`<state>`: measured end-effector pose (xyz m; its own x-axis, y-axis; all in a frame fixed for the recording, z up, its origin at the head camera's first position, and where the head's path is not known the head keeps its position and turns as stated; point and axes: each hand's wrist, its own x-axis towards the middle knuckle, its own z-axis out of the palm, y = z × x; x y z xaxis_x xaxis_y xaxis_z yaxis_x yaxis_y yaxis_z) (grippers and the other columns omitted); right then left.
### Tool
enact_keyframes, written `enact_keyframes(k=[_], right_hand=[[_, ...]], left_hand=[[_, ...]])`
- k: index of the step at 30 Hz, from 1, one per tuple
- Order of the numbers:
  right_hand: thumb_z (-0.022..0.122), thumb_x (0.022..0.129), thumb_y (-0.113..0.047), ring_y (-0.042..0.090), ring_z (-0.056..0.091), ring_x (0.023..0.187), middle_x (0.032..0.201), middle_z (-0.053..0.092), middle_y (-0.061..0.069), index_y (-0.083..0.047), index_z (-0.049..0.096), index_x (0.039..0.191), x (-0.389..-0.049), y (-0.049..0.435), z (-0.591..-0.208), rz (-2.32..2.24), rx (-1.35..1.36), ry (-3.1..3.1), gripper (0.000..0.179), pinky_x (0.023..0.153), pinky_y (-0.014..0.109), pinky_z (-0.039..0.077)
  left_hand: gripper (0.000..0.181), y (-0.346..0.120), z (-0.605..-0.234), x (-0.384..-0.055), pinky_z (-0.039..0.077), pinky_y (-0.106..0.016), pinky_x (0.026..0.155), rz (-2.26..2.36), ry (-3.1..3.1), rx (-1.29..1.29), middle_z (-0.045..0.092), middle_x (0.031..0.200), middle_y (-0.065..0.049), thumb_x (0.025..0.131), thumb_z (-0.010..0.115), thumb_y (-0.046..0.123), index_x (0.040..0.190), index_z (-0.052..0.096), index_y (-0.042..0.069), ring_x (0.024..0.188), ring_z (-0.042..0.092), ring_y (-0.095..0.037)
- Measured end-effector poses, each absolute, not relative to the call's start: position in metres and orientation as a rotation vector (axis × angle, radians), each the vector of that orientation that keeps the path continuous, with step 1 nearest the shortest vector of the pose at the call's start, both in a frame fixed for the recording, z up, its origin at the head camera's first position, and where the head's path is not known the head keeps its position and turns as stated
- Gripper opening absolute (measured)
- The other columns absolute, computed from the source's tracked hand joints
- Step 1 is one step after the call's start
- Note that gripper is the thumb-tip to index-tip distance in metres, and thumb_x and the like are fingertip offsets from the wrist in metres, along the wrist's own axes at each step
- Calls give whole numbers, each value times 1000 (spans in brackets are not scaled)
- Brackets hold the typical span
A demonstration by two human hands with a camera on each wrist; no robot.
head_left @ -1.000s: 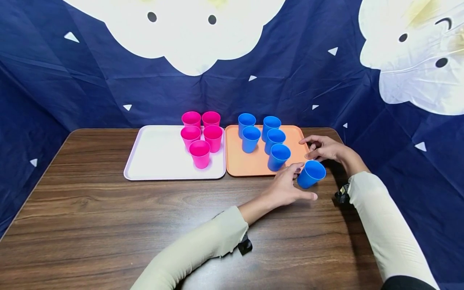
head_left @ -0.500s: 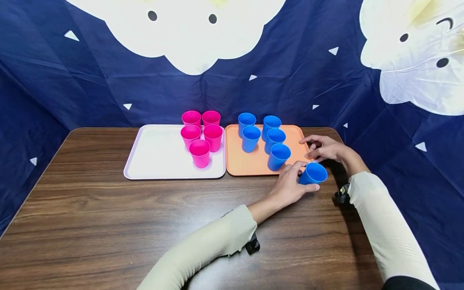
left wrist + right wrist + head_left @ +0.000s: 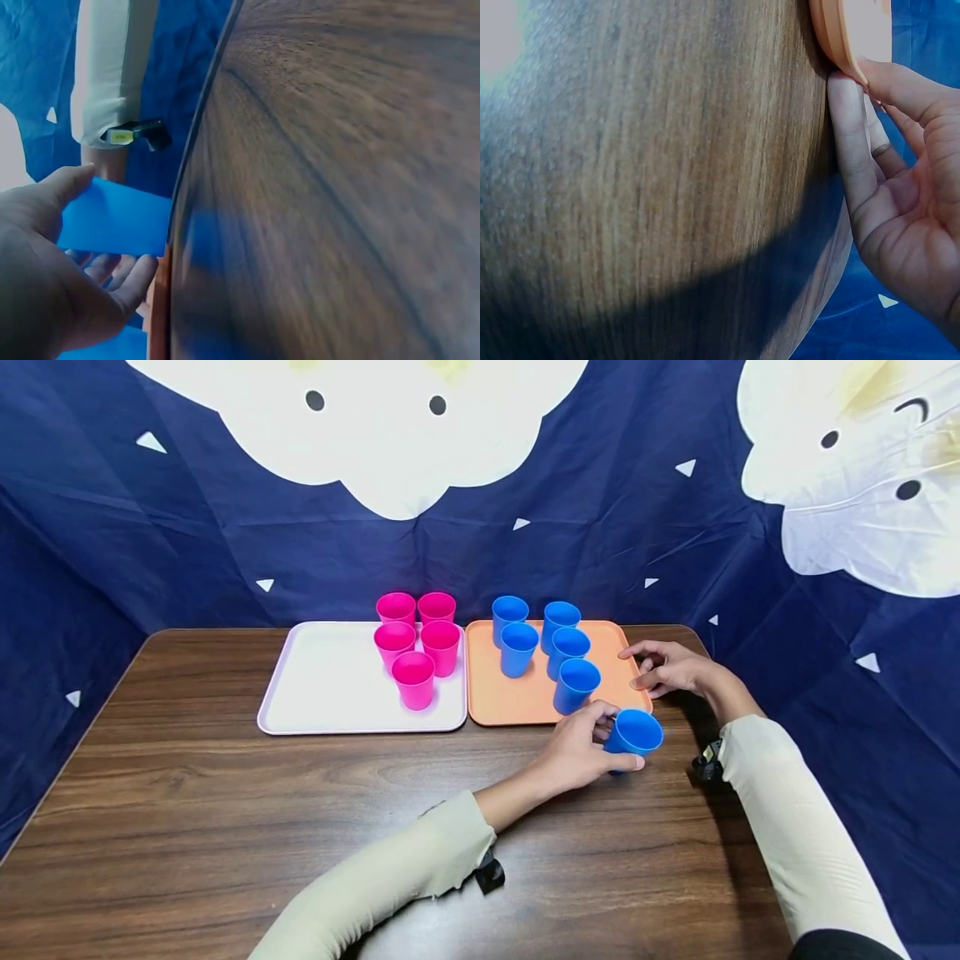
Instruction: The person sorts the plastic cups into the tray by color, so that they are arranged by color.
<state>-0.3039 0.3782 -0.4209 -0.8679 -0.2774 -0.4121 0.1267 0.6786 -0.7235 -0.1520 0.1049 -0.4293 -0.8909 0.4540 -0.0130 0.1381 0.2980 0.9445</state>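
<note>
In the head view, a blue plastic cup (image 3: pixel 628 745) is between the thumb and fingers of my left hand (image 3: pixel 573 752), just off the near right corner of the orange tray (image 3: pixel 517 703). The left wrist view shows the same blue cup (image 3: pixel 116 217) with the thumb on one side and the fingers on the other. My right hand (image 3: pixel 671 668) pinches the tray's right edge. Up close in the right wrist view, thumb and forefinger grip the rim of the orange tray (image 3: pixel 831 30). Several blue cups (image 3: pixel 577 685) stand upright on this tray.
A white tray (image 3: pixel 322 681) lies against the orange tray's left side. Several pink cups (image 3: pixel 414 681) stand upright on its right half. The brown wooden table (image 3: pixel 225 810) stretches toward me. Dark blue cloth (image 3: pixel 225 552) with cloud faces hangs behind and beside it.
My left hand has closed its thumb and fingers around the blue cup. Hand and cup have shifted slightly left and toward me. The right hand has stayed on the tray's edge.
</note>
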Motion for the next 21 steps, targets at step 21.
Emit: enact_keyframes(k=[21], right_hand=[[81, 100, -2, 14, 65, 81, 97, 59, 2, -2, 50, 163, -306, 379, -420, -1066, -110, 2390, 71, 72, 28, 67]], left_hand=[[68, 46, -407, -154, 67, -36, 104, 1779, 2232, 550, 75, 136, -7, 87, 101, 27, 144, 67, 14, 118, 75, -18]])
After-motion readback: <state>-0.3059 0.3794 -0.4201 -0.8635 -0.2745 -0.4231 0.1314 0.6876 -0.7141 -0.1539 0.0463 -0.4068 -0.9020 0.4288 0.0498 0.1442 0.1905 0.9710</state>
